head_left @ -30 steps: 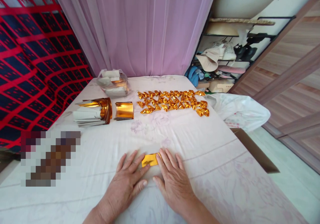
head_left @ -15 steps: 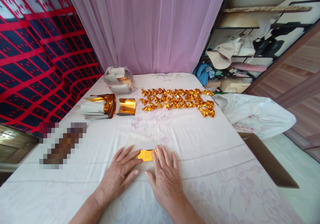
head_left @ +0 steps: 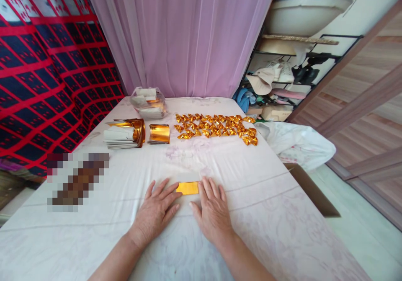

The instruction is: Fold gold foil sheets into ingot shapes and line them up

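Left hand [head_left: 153, 216] and right hand [head_left: 215, 215] lie palm-down, fingers [head_left: 171, 197] spread and unclenched, touching the ends of a gold strip [head_left: 187, 188].
Between the fingers, the strip's long axis runs crosswise, hand to hand; beneath spreads the cloth-covered worktop [head_left: 270, 214], with folded gold pieces [head_left: 216, 132] ahead and a purple curtain [head_left: 188, 38] beyond.
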`<state>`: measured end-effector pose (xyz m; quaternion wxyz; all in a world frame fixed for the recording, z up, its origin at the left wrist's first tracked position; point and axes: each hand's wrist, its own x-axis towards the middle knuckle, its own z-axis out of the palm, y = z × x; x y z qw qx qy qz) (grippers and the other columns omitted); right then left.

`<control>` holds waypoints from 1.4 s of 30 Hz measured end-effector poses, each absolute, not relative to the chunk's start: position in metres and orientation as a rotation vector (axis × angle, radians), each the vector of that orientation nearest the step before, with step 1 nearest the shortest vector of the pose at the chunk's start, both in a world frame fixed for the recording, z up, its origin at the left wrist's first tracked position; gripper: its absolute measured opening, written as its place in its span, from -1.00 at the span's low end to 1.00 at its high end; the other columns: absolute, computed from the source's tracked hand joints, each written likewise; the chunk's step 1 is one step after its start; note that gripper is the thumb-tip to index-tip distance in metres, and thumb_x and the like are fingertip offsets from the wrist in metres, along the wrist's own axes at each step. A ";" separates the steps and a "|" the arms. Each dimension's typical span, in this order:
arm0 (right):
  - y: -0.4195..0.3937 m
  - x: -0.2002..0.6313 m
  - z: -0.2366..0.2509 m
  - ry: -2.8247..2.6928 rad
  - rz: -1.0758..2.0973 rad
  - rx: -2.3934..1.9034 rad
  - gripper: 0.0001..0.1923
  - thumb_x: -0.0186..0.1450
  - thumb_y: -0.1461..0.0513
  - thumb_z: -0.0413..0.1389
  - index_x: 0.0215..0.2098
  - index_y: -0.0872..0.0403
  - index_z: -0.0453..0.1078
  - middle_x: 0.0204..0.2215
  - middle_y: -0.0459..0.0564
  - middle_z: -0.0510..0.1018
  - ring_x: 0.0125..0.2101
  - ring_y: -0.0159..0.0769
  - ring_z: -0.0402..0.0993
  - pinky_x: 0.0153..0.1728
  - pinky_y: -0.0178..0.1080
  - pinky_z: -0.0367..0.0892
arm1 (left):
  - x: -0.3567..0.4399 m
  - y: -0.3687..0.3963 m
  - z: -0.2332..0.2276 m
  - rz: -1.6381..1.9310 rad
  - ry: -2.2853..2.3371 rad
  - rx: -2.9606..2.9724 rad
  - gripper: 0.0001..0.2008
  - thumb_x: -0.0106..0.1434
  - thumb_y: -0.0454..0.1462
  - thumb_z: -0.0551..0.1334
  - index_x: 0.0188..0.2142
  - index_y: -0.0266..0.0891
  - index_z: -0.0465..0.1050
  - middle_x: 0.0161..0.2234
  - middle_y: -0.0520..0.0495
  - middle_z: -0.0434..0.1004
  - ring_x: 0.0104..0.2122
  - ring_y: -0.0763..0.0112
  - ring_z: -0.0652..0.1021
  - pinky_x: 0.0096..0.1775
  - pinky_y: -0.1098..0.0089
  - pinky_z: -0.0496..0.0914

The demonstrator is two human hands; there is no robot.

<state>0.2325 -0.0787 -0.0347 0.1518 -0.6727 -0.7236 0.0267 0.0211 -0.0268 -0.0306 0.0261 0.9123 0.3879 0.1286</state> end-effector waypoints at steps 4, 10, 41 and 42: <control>-0.085 0.234 -0.027 -1.984 -0.005 -2.009 -0.45 0.38 0.09 -0.04 0.25 0.23 0.23 0.29 0.25 0.19 0.28 0.06 0.07 0.22 0.19 0.01 | 0.027 -0.030 -0.029 0.428 1.202 2.816 -0.69 0.36 -0.13 0.12 0.05 -0.04 0.44 0.17 -0.02 0.42 0.24 0.05 0.29 0.25 -0.15 0.00; -0.084 0.214 -0.016 -2.173 0.029 -1.733 -0.51 0.40 0.25 -0.08 0.29 0.05 0.17 0.28 0.05 0.25 0.29 -0.18 0.08 0.27 0.04 0.01 | 0.030 -0.031 -0.033 0.449 1.175 2.827 -0.69 0.37 -0.17 0.11 0.06 -0.11 0.41 0.19 -0.07 0.39 0.26 0.03 0.26 0.25 -0.15 -0.01; -0.084 0.237 -0.023 -2.376 0.292 -1.678 -0.44 0.41 0.14 -0.03 0.34 0.05 0.06 0.33 -0.02 0.13 0.33 -0.17 -0.04 0.32 0.09 -0.20 | 0.035 -0.032 -0.026 0.477 1.024 2.939 -0.64 0.37 -0.09 0.09 0.12 0.03 0.42 0.13 0.07 0.46 0.19 0.13 0.34 0.31 0.04 -0.37; -0.085 0.237 -0.024 -2.368 0.293 -1.692 -0.44 0.41 0.14 -0.03 0.34 0.06 0.06 0.33 -0.01 0.13 0.33 -0.17 -0.03 0.32 0.09 -0.20 | 0.035 -0.032 -0.026 0.484 1.020 2.941 -0.64 0.37 -0.08 0.09 0.11 0.03 0.43 0.13 0.07 0.47 0.18 0.13 0.35 0.31 0.05 -0.37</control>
